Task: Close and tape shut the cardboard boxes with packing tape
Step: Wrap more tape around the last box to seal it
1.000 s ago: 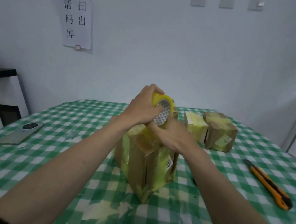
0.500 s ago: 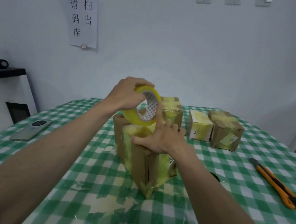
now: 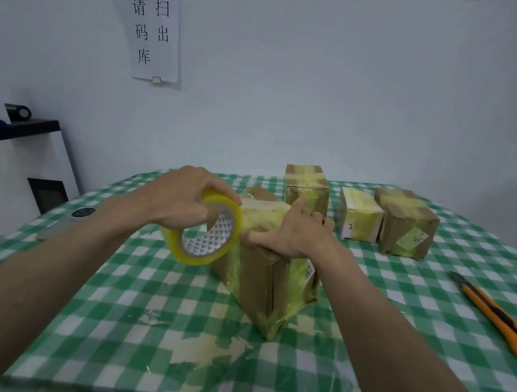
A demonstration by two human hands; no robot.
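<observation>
Taping the big cardboard box [image 3: 269, 279] at mid-counter [image 3: 115, 292].
Left hand [image 3: 181, 201] has its grip curled round the yellow tape roll [image 3: 208, 230], just left of the box top; right hand [image 3: 291, 230] lies with straight fingers pressing the tape strip [image 3: 263, 217] onto the box.

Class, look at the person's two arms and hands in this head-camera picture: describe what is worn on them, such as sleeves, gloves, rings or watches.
Both forearms are bare to the frame's edge, with no sleeve in view. The left hand and the right hand wear no gloves, and no ring, watch or bracelet shows on either. The upper arms lie outside the picture, so any sleeve higher up cannot be told.
</observation>
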